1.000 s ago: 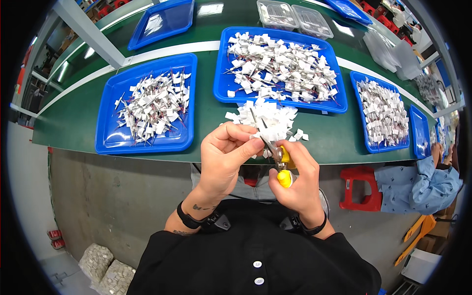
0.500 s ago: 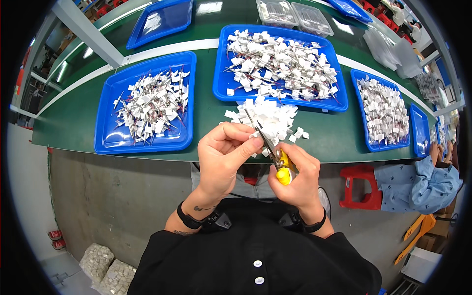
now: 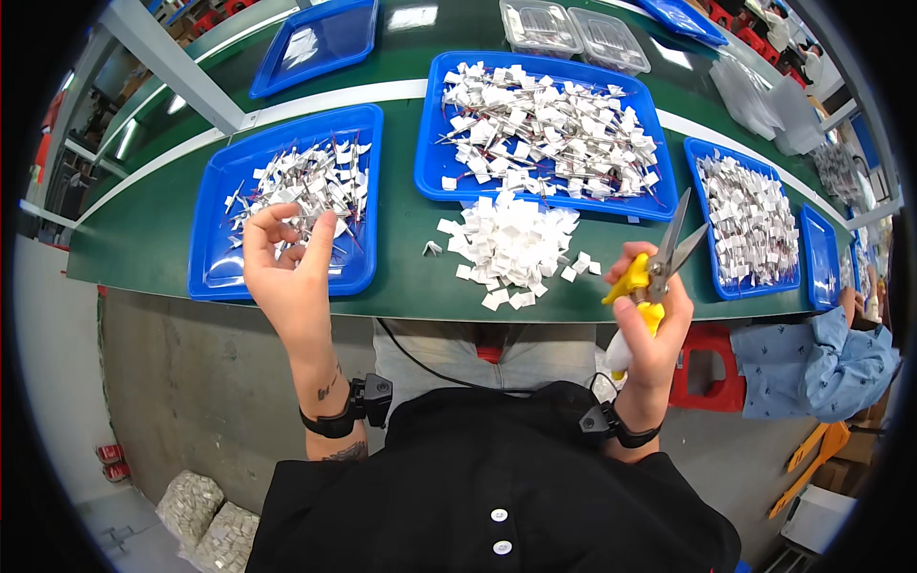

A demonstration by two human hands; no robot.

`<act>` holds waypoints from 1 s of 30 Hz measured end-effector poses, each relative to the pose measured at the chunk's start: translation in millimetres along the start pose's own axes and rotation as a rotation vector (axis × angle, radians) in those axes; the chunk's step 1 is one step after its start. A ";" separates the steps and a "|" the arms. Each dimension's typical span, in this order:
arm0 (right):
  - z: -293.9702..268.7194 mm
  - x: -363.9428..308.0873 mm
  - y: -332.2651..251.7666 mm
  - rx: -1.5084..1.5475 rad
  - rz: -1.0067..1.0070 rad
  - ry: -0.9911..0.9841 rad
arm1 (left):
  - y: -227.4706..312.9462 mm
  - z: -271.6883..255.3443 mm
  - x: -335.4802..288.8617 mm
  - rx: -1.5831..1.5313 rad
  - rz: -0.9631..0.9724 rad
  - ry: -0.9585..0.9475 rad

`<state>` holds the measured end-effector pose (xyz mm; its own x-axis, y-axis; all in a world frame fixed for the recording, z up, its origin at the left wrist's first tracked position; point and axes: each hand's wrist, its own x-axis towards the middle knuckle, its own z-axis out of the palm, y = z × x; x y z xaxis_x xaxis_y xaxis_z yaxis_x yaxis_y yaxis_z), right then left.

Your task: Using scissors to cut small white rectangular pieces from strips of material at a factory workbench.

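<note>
My left hand (image 3: 298, 277) is over the near edge of the left blue tray (image 3: 205, 258), its thumb and fingers apart and nothing visible between them. Beneath it lies a heap of thin wired parts with white tags (image 3: 291, 186). My right hand (image 3: 659, 329) grips yellow-handled snips (image 3: 659, 272), raised right of the pile with their metal blades spread and pointing away from me. Between my hands, a pile of small white tag pieces (image 3: 516, 239) lies on the green table. One small bent white piece (image 3: 433, 247) sits apart at its left.
Beyond the pile stands a big blue tray (image 3: 430, 177) heaped with tagged parts. Another filled blue tray (image 3: 731, 285) is at the right. Clear plastic boxes (image 3: 611, 40) and an empty-looking blue tray (image 3: 320, 43) are farther back. A person in blue (image 3: 812, 368) sits at right, near a red stool (image 3: 712, 382).
My hands have moved apart from above the white pile. The left went left over the tray and opened; the right carried the snips rightward, their blades now spread wider.
</note>
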<state>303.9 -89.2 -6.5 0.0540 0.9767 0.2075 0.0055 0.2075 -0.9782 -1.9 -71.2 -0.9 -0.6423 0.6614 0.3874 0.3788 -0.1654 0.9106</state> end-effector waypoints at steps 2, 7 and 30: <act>-6.7 4.5 7.8 -0.003 0.028 0.010 | 5.9 9.1 0.0 -0.026 0.001 -0.054; -15.3 8.9 10.9 -0.004 0.051 -0.011 | 18.3 67.7 -0.4 0.164 0.257 -0.501; -2.4 16.1 6.9 0.341 0.112 -0.249 | 23.0 102.7 -16.9 0.121 0.631 -0.558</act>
<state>307.2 -72.1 -9.9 -0.2071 0.9688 0.1359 -0.3187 0.0645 -0.9457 86.1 -11.0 -1.4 0.1240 0.7406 0.6604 0.6445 -0.5661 0.5140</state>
